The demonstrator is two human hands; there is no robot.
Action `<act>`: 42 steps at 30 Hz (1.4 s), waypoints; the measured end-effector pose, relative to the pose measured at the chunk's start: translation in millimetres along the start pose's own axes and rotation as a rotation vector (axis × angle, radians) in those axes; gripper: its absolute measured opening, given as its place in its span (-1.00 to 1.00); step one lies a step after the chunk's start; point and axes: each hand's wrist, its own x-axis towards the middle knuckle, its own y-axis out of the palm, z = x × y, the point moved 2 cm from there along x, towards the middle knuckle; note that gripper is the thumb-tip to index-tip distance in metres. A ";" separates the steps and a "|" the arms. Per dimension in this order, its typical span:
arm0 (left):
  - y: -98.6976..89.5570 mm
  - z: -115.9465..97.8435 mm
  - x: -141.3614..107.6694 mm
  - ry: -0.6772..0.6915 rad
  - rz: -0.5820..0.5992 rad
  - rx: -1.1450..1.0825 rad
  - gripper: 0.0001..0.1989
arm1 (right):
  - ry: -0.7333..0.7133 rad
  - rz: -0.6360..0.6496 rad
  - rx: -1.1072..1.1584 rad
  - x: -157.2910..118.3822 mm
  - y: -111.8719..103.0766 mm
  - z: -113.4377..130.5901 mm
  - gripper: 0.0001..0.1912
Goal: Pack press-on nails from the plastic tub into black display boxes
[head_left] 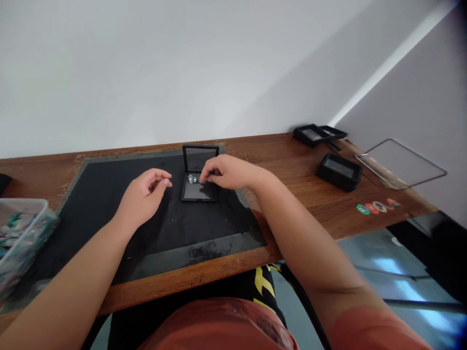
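A small black hinged case (200,198) lies open on the dark mat, its framed lid standing up at the back. Inside, near the hinge, sit small shiny rounded pieces (190,179), too small to name. My right hand (233,171) reaches over the case from the right. Its thumb and fingers are pinched together low over these pieces; whatever is between the fingertips is hidden. To the left of the case, my left hand (144,197) hovers above the mat. Its fingers are loosely curled, with nothing visible in them.
A clear plastic tub (45,209) of small bagged items stands at the left. The black mat (164,238) covers much of the wooden table (280,163). At the right are black frame boxes (339,171), a thin wire frame (419,151) and several round stickers (371,208).
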 end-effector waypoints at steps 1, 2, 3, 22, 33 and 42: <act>0.9 -1.0 -0.8 -0.020 0.018 -0.036 -0.77 | -0.006 0.003 0.021 -0.2 0.3 0.5 -0.74; 1.6 -2.4 -1.7 -0.037 0.033 -0.066 -0.76 | -0.012 -0.001 0.046 -0.3 0.5 0.7 -0.76; 2.2 -4.1 -2.4 -0.050 0.043 -0.084 -0.73 | -0.015 -0.008 0.075 -0.5 0.5 0.8 -0.78; 0.3 -1.5 1.3 0.042 0.007 0.048 -0.72 | 0.135 -0.008 -0.071 -1.4 0.6 0.2 -0.83; -0.9 -5.6 0.8 0.012 0.045 0.163 -0.73 | 0.092 -0.132 -0.118 4.8 8.1 -1.6 -0.80; -0.2 -3.9 0.8 0.026 0.035 0.126 -0.70 | 0.102 -0.173 -0.186 -5.6 -5.4 5.2 -0.76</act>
